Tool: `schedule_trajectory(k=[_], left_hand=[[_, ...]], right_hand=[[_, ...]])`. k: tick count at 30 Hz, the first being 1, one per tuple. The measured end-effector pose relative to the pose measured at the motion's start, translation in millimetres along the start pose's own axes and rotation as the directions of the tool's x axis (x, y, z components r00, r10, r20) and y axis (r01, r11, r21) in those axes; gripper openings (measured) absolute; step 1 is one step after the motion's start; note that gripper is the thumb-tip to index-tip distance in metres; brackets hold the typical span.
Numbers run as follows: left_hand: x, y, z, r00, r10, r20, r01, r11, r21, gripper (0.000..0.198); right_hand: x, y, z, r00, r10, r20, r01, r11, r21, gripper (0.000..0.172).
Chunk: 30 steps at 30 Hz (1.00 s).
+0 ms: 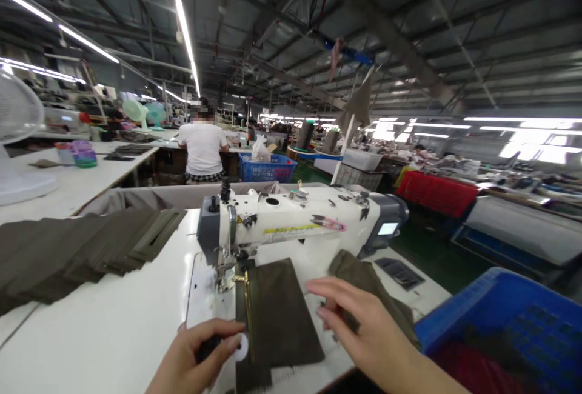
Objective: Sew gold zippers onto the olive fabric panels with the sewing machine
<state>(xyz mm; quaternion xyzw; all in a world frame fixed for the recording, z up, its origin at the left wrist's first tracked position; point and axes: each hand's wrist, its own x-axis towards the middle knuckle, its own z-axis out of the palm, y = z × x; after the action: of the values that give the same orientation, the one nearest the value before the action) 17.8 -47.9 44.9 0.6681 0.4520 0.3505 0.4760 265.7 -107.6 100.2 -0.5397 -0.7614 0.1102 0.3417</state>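
Observation:
My left hand [200, 351] is closed in a pinch, with a small white round disc [242, 348] at its thumb tip, over the lower left edge of a dark olive fabric piece [286, 315]. A gold zipper [248, 303] runs along that edge, its top end by the presser foot [225, 282] of a white sewing machine [291, 215]. To the right of the panel, my right hand [359, 321] hovers with thumb and fingers apart and nothing between them. Behind it, more olive fabric [359, 273] lies crumpled on the table.
Overlapping olive fabric pieces [82, 248] spread across the table at left. Pink-handled thread snips [330, 222] rest on the machine arm. A blue plastic basket [491, 297] stands close at right. Ahead, a person in a white shirt [202, 145] sits facing away; a white fan [18, 109] is at far left.

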Motion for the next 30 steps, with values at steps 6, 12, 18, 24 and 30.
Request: schedule_trajectory(k=[6, 12, 18, 24, 30], left_hand=[[-31.5, 35.9, -4.4, 0.977, 0.185, 0.102, -0.194, 0.977, 0.085, 0.019], [-65.9, 28.9, -20.1, 0.974, 0.227, -0.003, -0.222, 0.956, 0.190, 0.020], [-79.0, 6.0, -12.5, 0.986, 0.032, -0.166, -0.032, 0.999, 0.002, 0.028], [-73.0, -4.4, 13.4, 0.951, -0.185, -0.247, 0.028, 0.849, -0.527, 0.035], [-81.5, -1.6, 21.3, 0.990, -0.076, -0.121, -0.019, 0.771, -0.637, 0.039]], right_hand=[[-1.0, -51.5, 76.3, 0.957, 0.105, 0.269, -0.230, 0.838, 0.494, 0.062], [-13.8, -60.8, 116.9, 0.933, 0.220, 0.286, -0.344, 0.783, 0.519, 0.017], [-20.3, -63.0, 120.0, 0.946, 0.256, 0.199, -0.323, 0.805, 0.497, 0.017], [-21.4, -72.0, 129.9, 0.832, 0.277, 0.480, -0.546, 0.564, 0.620, 0.020], [-23.7, -72.7, 143.6, 0.825, 0.254, 0.506, -0.566, 0.398, 0.722, 0.027]])
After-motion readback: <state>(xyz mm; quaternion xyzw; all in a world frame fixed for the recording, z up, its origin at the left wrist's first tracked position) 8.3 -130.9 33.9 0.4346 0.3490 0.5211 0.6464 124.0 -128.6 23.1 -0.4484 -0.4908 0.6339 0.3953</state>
